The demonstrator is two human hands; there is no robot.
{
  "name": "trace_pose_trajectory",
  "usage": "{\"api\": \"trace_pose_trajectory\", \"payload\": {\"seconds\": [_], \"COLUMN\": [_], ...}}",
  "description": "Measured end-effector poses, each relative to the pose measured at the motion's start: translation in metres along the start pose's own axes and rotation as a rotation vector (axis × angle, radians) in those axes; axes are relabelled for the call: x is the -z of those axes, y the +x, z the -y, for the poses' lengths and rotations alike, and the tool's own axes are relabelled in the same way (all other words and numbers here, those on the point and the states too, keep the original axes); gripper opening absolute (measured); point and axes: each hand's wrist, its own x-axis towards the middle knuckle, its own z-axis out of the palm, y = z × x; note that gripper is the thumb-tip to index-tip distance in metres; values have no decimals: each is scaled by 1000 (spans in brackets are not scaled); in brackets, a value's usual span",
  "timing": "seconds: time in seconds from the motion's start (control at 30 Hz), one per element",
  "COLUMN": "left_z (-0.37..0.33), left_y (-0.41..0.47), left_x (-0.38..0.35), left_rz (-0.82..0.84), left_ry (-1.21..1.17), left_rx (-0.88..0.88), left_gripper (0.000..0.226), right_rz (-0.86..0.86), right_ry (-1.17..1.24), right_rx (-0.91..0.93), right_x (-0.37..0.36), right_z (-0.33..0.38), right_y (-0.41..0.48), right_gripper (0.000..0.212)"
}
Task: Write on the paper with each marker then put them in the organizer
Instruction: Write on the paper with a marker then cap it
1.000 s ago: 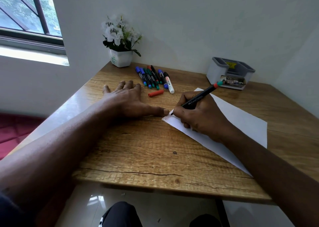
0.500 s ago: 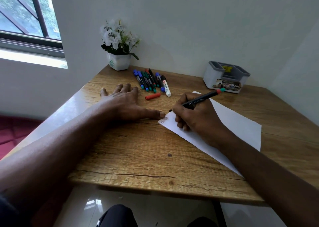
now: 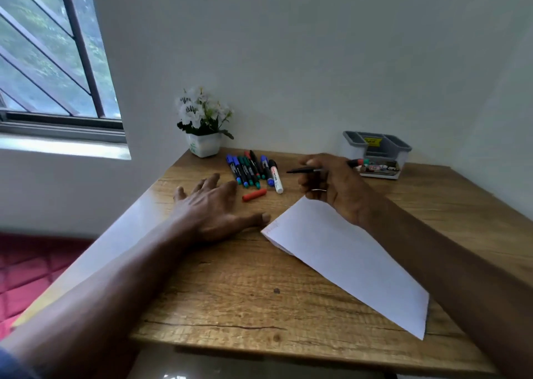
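A white sheet of paper lies slanted on the wooden desk, with faint writing at its left corner. My right hand is raised above the paper's far edge and grips an uncapped black marker, tip pointing left, its red and green end toward the organizer. My left hand rests flat on the desk left of the paper, thumb near the paper's corner. A loose red cap lies just beyond that hand. Several capped markers lie in a row behind it. The grey organizer stands at the back right.
A white pot of white flowers stands in the back left corner of the desk against the wall. A barred window is on the left. Past the desk's left edge, red flooring shows below.
My right hand has lifted the marker off the paper and swung it up and back toward the markers. The camera view has tilted up. My left hand has stayed flat on the desk.
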Motion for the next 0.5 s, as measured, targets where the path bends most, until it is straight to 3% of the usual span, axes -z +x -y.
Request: {"api": "trace_pose_trajectory", "payload": {"seconds": [0.07,0.13,0.2,0.37,0.5], "left_z": [1,4,2,-11,-13], "left_y": [-1,1,4,11,20], "left_x": [-3,-7,-11,-10,-12], "left_rz": [-195,-408,-502,-475,-379], "left_ry": [-23,-34,-62,-99,-53], "left_rx": [-31,-118,-192,-254,-249], "left_gripper": [91,66,50,40,46], "right_rz": [-39,-34,5,90,132], "right_ry": [66,158,216,234,179], "right_rx": [12,15,6,-18,1], "right_x": [3,6,11,15,17], "right_z": [-12,-21,-24,-24,-25], "right_y": [7,11,12,13,17], "right_gripper": [10,13,15,20,20]}}
